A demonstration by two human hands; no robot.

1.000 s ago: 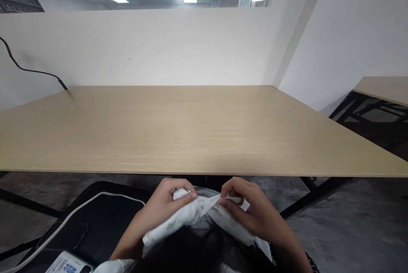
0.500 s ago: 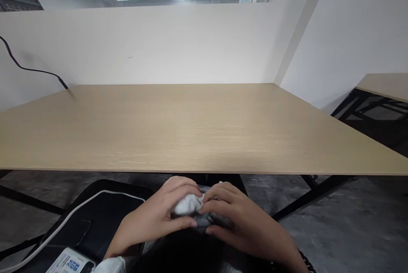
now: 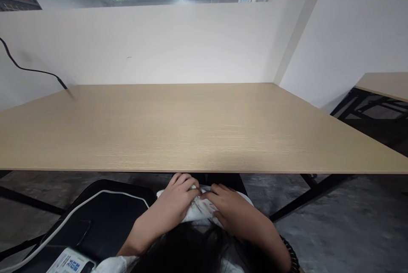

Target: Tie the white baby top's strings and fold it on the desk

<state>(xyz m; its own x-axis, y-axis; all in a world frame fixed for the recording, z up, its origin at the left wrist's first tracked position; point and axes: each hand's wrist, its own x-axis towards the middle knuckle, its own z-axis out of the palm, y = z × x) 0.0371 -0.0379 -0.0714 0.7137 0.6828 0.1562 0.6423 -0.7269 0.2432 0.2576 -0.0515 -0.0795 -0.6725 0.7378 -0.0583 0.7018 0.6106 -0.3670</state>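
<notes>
White cloth (image 3: 199, 211) sits bunched near the surface (image 3: 204, 128); fingers of the left hand (image 3: 178, 200) and right hand (image 3: 234, 211) grip it from 2 sides, apparently to hold it gathered.

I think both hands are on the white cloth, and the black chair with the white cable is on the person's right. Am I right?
Wrong side: the head view shows the black chair with the white cable on the person's left. But yes, the left hand and right hand are on the white cloth.
</notes>
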